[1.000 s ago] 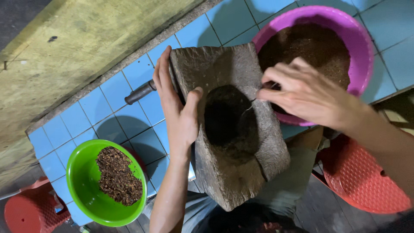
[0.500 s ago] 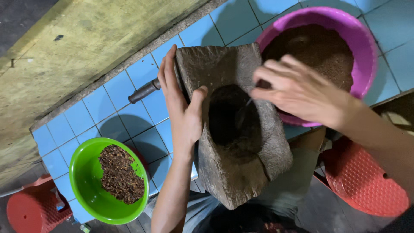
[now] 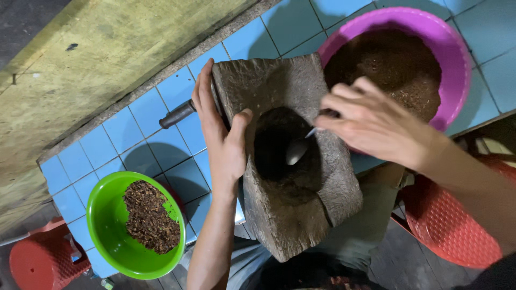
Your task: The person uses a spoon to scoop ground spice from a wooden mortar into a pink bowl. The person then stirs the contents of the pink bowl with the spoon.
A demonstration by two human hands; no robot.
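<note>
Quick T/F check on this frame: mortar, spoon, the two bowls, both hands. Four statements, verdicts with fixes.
1. The left hand grips the rim of the stone mortar. True.
2. The right hand holds a knife over the green bowl. False: it holds a metal spoon inside the mortar's hollow.
3. The purple bowl holds brown powder. True.
4. The green bowl is empty. False: it holds a coarse dark brown heap.
</note>
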